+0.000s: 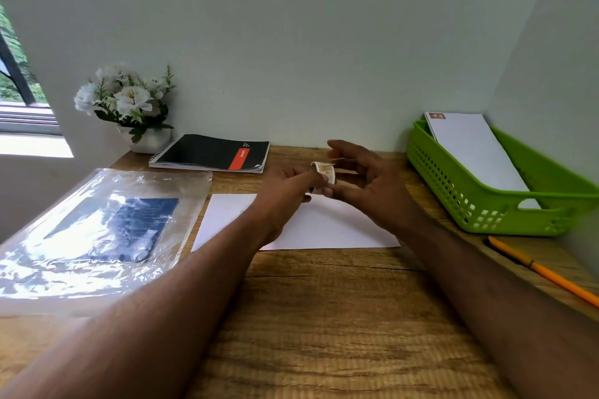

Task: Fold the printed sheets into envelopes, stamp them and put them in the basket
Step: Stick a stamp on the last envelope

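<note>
A white envelope (327,230) lies flat on the wooden desk (324,317), partly under my hands. Above it, my left hand (285,194) and my right hand (366,185) meet around a small curled strip of brownish stamps (324,173). Fingertips of both hands pinch the strip. At the right stands a green plastic basket (479,197) holding a white envelope (473,149) with a stamp in its far left corner.
A clear plastic sleeve with a dark printed sheet (107,230) lies at the left. A black spiral notebook (210,154) and a pot of white flowers (129,107) stand at the back. An orange pencil (544,272) lies near the right wall.
</note>
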Demonstrator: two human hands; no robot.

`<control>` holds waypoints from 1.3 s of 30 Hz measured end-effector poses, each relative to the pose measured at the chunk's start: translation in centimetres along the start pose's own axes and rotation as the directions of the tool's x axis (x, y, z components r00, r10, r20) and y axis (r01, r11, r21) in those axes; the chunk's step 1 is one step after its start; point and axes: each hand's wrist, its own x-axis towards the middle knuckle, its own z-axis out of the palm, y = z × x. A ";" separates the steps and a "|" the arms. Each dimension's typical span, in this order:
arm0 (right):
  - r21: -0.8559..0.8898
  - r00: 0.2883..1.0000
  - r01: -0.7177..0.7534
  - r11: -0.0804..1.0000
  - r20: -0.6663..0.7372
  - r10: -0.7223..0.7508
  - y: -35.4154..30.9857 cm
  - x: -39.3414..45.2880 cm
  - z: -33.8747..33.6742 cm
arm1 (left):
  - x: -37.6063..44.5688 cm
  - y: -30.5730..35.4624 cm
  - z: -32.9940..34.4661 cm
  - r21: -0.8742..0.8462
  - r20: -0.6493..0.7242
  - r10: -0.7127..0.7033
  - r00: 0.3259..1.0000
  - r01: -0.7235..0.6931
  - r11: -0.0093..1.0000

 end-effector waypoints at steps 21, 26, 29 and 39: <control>-0.096 0.974 0.030 0.995 -0.219 -0.050 1.3 1.0 -0.7 | 0.0 -0.2 -0.2 0.221 0.064 0.142 0.988 -0.153 0.963; 0.047 0.849 -0.056 0.997 -0.523 0.072 0.9 1.6 -2.3 | 0.5 0.0 -1.3 0.179 -0.077 0.217 0.973 -0.201 0.963; 0.101 0.872 -0.065 0.993 -0.478 0.106 0.8 1.5 -2.7 | 1.5 -0.3 -3.9 0.421 -0.167 0.267 0.949 -0.176 0.890; 0.148 0.949 -0.207 0.967 -0.212 0.236 0.7 0.5 -1.0 | 2.9 -2.4 -9.6 0.885 -0.301 0.196 0.933 0.197 0.421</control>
